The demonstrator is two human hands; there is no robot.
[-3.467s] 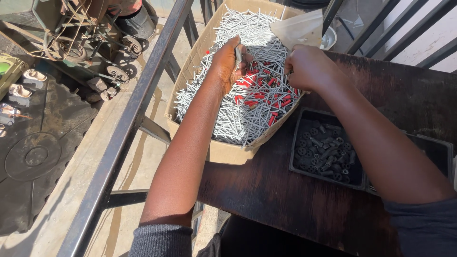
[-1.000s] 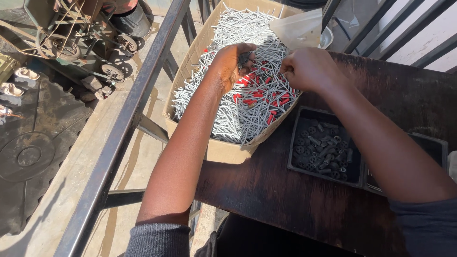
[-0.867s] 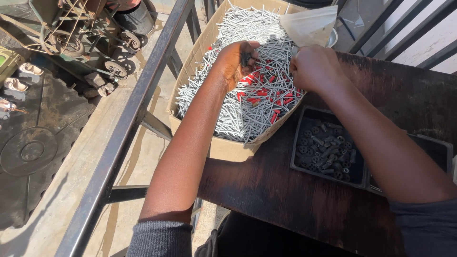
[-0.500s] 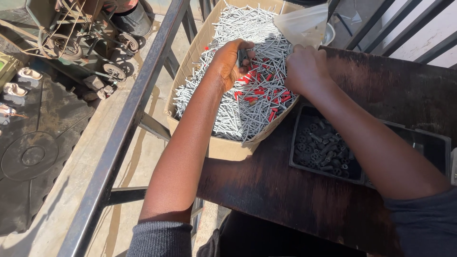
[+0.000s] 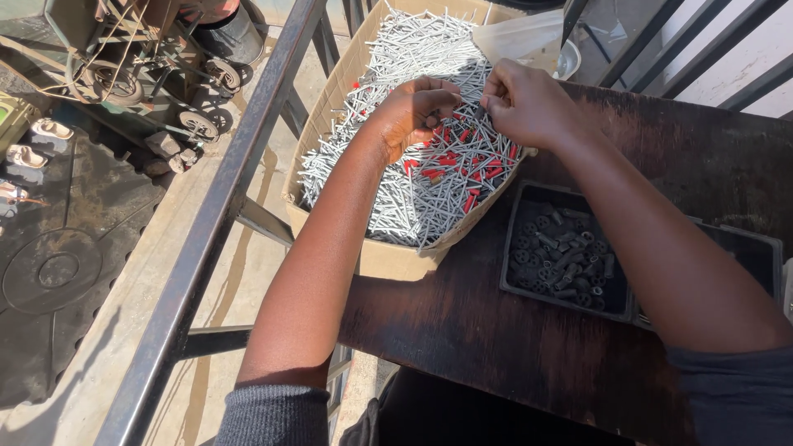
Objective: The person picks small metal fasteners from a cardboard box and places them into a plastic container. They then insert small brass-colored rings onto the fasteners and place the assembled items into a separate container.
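Note:
A cardboard box [image 5: 396,260] on a dark wooden table holds a heap of long grey nails [image 5: 413,194], some with red plastic sleeves [image 5: 450,161]. My left hand [image 5: 417,111] hovers over the heap with its fingers curled around a small bunch of nails. My right hand [image 5: 524,103] is beside it, fingertips pinched on a small dark piece at the end of a nail that the left hand holds. Both hands meet over the middle of the box.
A black tray [image 5: 512,248] of small dark plastic plugs sits on the wooden table [image 5: 496,355] to the right of the box. A clear plastic bag [image 5: 524,37] lies at the box's far end. A metal railing [image 5: 223,198] runs along the left; machinery [image 5: 140,66] stands below.
My right hand has moved left from the box's right edge to meet the left hand. The left hand has stayed over the nails, fingers curling more tightly.

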